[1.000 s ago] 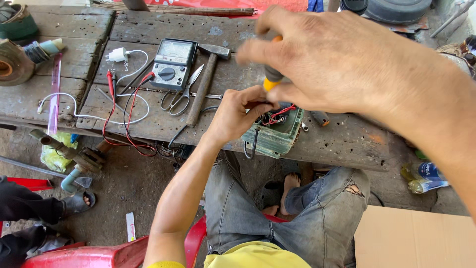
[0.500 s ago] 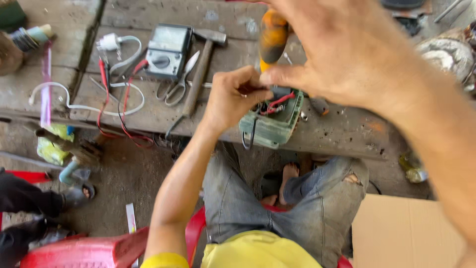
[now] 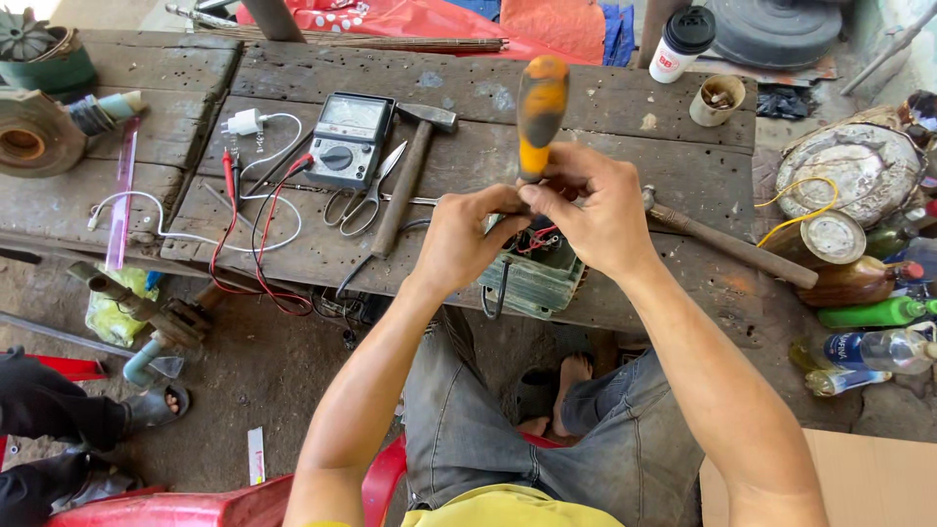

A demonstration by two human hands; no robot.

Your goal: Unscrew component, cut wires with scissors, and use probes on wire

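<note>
My right hand (image 3: 597, 213) grips the shaft of a screwdriver with an orange and black handle (image 3: 540, 109), held upright over a green boxy device (image 3: 535, 276) at the wooden table's front edge. My left hand (image 3: 467, 237) pinches at the same spot, fingers around the tool's lower shaft and the red and black wires on top of the device. The screwdriver's tip is hidden by my fingers.
On the wooden table (image 3: 468, 98) lie an analog multimeter (image 3: 349, 139) with red and black leads, scissors (image 3: 363, 191), a hammer (image 3: 408, 174), a second hammer (image 3: 732, 248), a white charger cable (image 3: 249, 124) and a cup (image 3: 681, 43). Bottles (image 3: 878, 314) stand at right. Another person's feet (image 3: 146, 410) are at left.
The view has drawn back and my right arm no longer fills the frame. The screwdriver now stands upright in both hands over the green device.
</note>
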